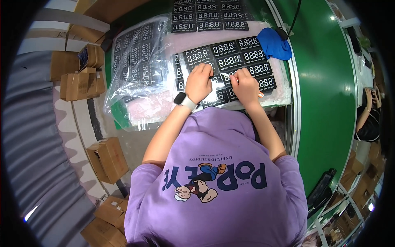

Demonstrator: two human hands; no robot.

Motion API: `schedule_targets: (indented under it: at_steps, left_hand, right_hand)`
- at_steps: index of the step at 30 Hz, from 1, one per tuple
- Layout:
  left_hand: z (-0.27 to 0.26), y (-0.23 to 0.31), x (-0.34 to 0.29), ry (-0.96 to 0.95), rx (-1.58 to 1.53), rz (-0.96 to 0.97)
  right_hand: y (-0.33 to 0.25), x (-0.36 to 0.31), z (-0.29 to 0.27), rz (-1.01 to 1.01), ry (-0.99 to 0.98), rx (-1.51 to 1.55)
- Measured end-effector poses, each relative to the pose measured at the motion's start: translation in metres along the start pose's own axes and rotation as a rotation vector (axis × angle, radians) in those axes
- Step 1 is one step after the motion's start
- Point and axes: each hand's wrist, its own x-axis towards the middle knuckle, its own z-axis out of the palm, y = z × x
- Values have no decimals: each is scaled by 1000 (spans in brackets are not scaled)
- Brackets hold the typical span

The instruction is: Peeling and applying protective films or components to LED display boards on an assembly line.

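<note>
Black display panels [228, 62] with white digit segments lie in rows on a pale pink foam sheet [154, 109] in front of me. My left hand [199, 84], a watch on its wrist, rests over the panels with its fingers bent and pressed together; whatever its fingertips grip is hidden. To its right, my right hand [245, 87] is closed around a slim tool. Only the tool's orange-and-white end [261, 94] shows clearly, below the palm. Between the hands, a bright whitish patch lies over the panels; I cannot tell whether it is film or glare.
Clear plastic [158, 53] covers more panels at the left. Further panels [210, 16] lie at the back. A blue cloth [275, 44] sits at the back right, beside a metal rail and green surface [325, 82]. Cardboard boxes [108, 159] stand left. Another person [368, 119] is far right.
</note>
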Motion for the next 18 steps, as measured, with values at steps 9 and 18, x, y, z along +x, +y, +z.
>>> schedule_targets:
  at_steps: [9,18]
  left_hand:
    - [15,4,4,-49,80,-41]
    - [12,-6,10,-106,60,70]
  right_hand:
    - [-1,0,0,-106,19,-16]
    - [-2,4,-8,-226,-17,87]
